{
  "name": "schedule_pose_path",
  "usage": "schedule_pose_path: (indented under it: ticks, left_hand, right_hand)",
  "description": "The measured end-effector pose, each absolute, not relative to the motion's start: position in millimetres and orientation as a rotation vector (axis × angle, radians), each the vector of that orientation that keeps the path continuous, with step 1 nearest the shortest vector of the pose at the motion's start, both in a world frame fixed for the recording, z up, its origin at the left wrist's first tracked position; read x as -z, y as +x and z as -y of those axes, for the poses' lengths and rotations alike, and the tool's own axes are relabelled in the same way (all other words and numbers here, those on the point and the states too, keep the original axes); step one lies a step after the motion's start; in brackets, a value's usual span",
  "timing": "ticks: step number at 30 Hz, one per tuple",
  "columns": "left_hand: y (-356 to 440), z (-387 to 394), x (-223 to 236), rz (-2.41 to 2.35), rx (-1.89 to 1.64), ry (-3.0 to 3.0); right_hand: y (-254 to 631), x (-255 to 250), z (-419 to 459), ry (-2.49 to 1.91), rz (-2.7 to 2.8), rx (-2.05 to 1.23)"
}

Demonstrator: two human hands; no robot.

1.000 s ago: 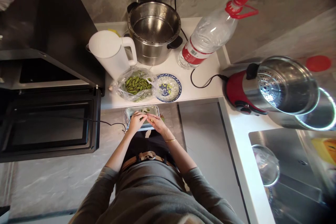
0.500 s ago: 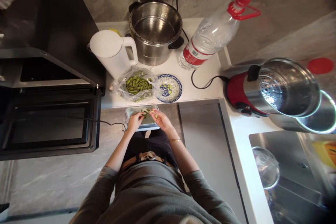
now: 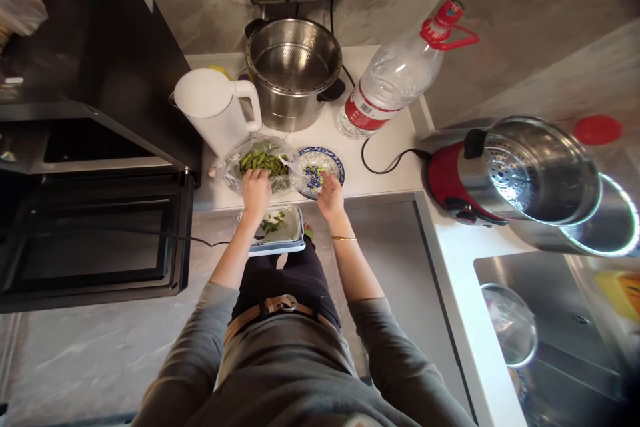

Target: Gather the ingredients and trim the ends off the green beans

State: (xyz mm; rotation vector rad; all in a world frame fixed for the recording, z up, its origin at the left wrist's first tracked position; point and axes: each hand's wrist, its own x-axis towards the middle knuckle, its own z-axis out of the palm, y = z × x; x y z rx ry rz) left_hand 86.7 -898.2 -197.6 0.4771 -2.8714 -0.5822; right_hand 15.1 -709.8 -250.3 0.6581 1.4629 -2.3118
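Pods under your left hand, and that's where the action is! They sit heaped in the clear bag, its mouth lying open towards you, which would seem to let your fingers come straight in from the front. Your left fingers are bent down at the near side of the heap; the back of your hand covers the tips, so I can't tell whether they pinch a pod.

Over to the right hand, and it's above the near edge of the patterned plate. Those fingers look loosely parted, no tight fist, though whether a bean sits between the tips is too small to tell. Pale green beans lie on the plate, just beside the bag: 1 hand at each, no crossing of arms, a handy layout by my reading.

Down below the counter edge, the bin stands in front of your legs with green scraps inside, probably set there so bits drop in rather than reach the floor. Behind, the white jug and steel pot stand back, leaving your front edge free for working.
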Motion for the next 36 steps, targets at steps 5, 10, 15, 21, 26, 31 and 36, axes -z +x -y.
schedule_pose_path:
  ticks: [5,10,15,21,26,31,36]
  left_hand:
    - [18.9,915.1,193.2,3.089,0.433,0.889]
    - [9.4,921.2,201.3,3.082,0.376,0.990]
    - [48.8,914.9,201.1,2.885,0.508,0.794]
    - [127.5,889.9,218.9,2.772,0.891,0.510]
    - [178.8,869.3,243.2,2.740,1.034,0.308]
    - [189.8,865.7,251.1,2.853,0.951,0.292]
    - [189.8,862.0,250.0,2.965,0.770,0.188]
  right_hand:
    - [37.2,236.7,720.3,0.524,-1.529,2.355]
    - [69.5,220.7,724.7,0.401,-1.485,2.420]
    - [99.7,211.8,730.3,0.326,-1.512,2.370]
    - [118.4,226.0,747.1,0.331,-1.402,2.084]
    - [127.3,245.1,756.4,0.516,-1.226,2.158]
    - [134.0,253.1,751.2,0.601,-1.124,2.135]
    - [135.9,258.9,744.6,0.617,-1.134,2.113]
